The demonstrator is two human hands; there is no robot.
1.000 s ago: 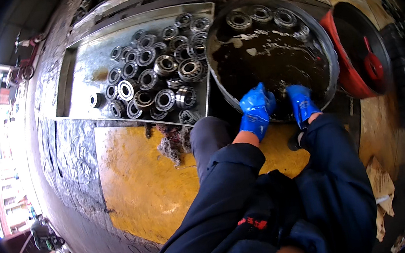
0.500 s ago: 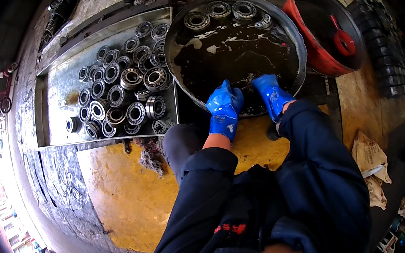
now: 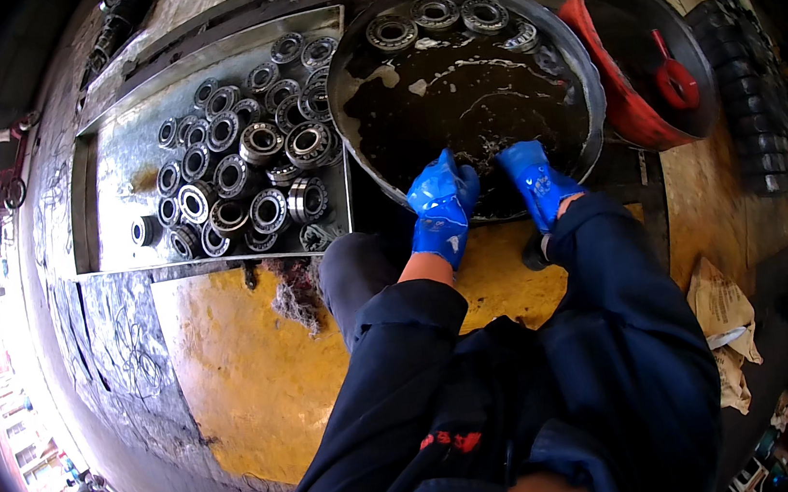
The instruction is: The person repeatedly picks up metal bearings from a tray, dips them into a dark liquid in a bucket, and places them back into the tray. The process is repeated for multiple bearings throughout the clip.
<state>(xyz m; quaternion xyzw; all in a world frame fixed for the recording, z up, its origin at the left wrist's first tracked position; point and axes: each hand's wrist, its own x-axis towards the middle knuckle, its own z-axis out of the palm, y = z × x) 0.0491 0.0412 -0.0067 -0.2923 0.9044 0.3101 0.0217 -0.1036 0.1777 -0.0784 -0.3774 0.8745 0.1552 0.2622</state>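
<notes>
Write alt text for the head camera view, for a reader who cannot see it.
Two hands in blue gloves, left hand and right hand, dip into dark liquid in a round metal basin with a few bearings at its far rim. To the left, a flat metal tray holds many bearings; a red bucket stands right.

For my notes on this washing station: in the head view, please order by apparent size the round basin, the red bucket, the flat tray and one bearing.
1. Basin and tray: alike; fisheye bending makes it unsure.
2. Bucket, partly cut off.
3. Bearing, by far the smallest.
</notes>
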